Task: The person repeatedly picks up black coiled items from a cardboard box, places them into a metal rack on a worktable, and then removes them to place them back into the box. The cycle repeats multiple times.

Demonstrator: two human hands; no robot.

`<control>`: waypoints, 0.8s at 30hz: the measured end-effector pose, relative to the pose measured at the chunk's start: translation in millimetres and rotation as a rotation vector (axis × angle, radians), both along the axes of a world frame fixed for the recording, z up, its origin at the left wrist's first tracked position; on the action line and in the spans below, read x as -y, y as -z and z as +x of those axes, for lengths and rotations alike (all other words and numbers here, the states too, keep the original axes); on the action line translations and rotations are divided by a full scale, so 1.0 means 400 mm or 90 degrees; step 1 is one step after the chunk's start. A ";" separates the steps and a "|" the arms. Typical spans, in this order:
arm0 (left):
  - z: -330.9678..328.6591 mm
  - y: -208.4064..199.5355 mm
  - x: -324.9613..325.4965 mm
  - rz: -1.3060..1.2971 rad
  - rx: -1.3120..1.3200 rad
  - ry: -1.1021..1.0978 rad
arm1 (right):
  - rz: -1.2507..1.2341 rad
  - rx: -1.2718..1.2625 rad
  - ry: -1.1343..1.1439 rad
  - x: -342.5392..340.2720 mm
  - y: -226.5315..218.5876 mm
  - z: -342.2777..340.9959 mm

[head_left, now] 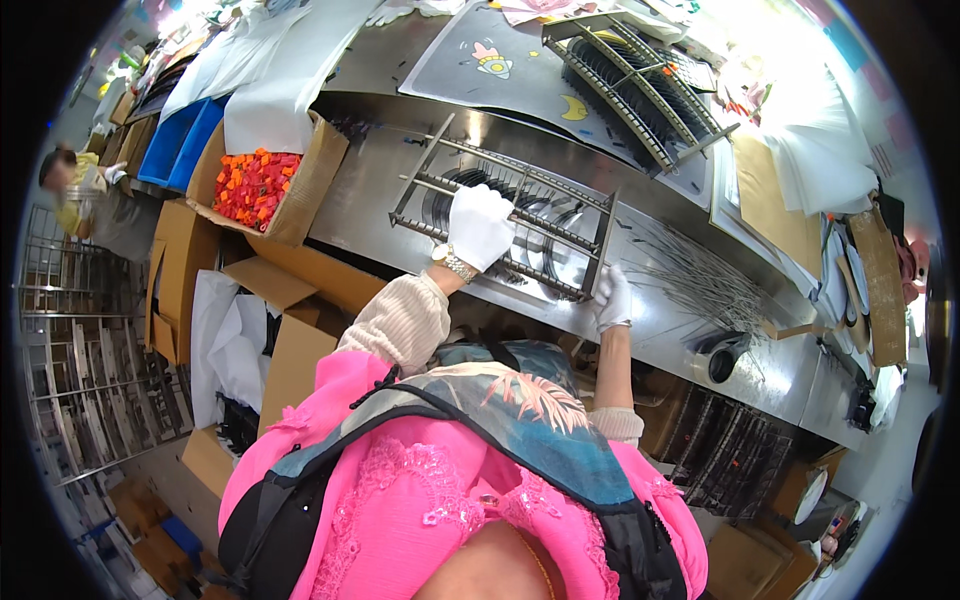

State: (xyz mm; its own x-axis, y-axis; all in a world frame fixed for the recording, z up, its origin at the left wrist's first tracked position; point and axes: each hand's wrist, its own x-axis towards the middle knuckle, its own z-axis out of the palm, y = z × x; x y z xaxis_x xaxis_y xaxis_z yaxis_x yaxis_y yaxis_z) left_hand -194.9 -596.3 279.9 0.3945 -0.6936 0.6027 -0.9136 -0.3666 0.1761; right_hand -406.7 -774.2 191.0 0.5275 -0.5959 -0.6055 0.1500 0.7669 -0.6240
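Observation:
A metal slotted rack point(557, 237) stands on the steel workbench before me, with several thin, dark, curved pieces point(440, 207) upright in its slots. My left hand point(482, 228), in a white glove, reaches over the rack's near rail. Its fingers curl down among the pieces, and what they hold is hidden. At the rack's right end, my right hand point(612, 300), also gloved in white, is closed around the near corner of the frame. Many thin metal wires point(700, 285) lie loosely on the bench to the right of that hand.
A cardboard box point(325, 165) of red and orange plastic pieces point(257, 187) stands at the left, beside blue bins point(180, 145). A second filled rack point(640, 85) sits on a grey mat point(450, 70) behind. A dark coil point(722, 362) lies near the bench's front edge. Another person point(90, 195) is at far left.

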 end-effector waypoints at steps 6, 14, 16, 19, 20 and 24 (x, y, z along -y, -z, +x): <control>-0.028 -0.056 -0.012 0.026 0.004 0.014 | -0.101 -0.033 0.179 0.127 0.060 0.011; -0.040 -0.185 -0.049 -0.097 0.022 -0.016 | -0.315 -0.486 0.135 0.323 -0.058 -0.131; -0.055 -0.219 -0.058 -0.111 0.021 -0.020 | -0.645 -0.711 0.041 0.247 -0.137 -0.095; -0.097 -0.257 -0.077 -0.127 0.006 -0.010 | -0.759 -0.228 -0.035 0.044 -0.203 0.083; -0.112 -0.265 -0.083 -0.131 0.002 -0.004 | -0.856 -0.206 -0.094 -0.024 -0.217 0.143; -0.166 -0.286 -0.098 -0.189 -0.040 0.030 | -0.520 0.069 -0.068 -0.126 -0.260 0.286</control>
